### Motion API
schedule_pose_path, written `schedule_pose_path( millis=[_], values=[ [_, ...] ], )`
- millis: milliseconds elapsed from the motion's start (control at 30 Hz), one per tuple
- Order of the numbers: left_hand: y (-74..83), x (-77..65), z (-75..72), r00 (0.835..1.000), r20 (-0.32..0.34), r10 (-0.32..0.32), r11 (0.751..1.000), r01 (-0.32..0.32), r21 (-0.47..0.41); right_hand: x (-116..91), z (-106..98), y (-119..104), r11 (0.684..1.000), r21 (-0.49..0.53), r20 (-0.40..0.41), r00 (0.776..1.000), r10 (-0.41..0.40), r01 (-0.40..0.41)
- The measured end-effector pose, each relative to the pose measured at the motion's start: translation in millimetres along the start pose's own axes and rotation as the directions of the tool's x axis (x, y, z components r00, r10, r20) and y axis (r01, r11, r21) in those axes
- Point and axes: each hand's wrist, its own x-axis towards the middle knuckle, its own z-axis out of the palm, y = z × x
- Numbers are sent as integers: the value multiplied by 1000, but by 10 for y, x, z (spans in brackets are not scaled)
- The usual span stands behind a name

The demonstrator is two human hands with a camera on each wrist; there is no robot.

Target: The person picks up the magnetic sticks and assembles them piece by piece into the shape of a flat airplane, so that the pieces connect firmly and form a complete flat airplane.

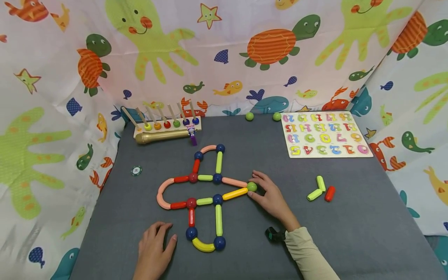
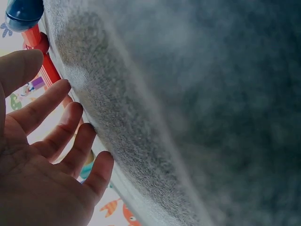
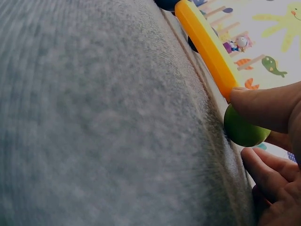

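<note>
My right hand (image 1: pixel 271 196) pinches a green ball (image 1: pixel 252 186) between thumb and fingers at the right tip of a figure of magnetic sticks and balls. A peach stick (image 1: pixel 234 182) and a yellow-orange stick (image 1: pixel 235 193) meet at that ball. In the right wrist view the thumb (image 3: pixel 268 106) lies over the green ball (image 3: pixel 244 128), by the end of the yellow-orange stick (image 3: pixel 207 44). My left hand (image 1: pixel 154 249) rests on the grey table, holding nothing, its fingers loosely bent in the left wrist view. Nearest to it is a dark blue ball (image 1: pixel 191 233) of the figure.
Two light green sticks (image 1: pixel 320 183) and a red stick (image 1: pixel 329 193) lie at right. Behind stand a number board (image 1: pixel 329 134), green balls (image 1: pixel 249 116) and a peg stand (image 1: pixel 168 123) with a gold rod (image 1: pixel 161 136). A round chip (image 1: pixel 136 170) lies left.
</note>
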Motion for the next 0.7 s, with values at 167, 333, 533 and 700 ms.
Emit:
schedule_pose_path(
  millis=[167,333,533,700],
  values=[
    [-5,-3,4,1000,-2,-4,1000,4,5,1,10,7,1000,5,-4,1000,-1,1],
    [-8,2,7,1000,-12,19,1000,-19,6,-13,20,25,1000,6,-30,999,-19,19],
    [1,1,6,999,-14,40,999,-40,-4,-30,36,31,1000,-5,-65,998,-2,2],
    [9,9,-37,1000,-25,0,999,-1,-35,-16,50,7,1000,0,-50,999,16,-16]
  ],
)
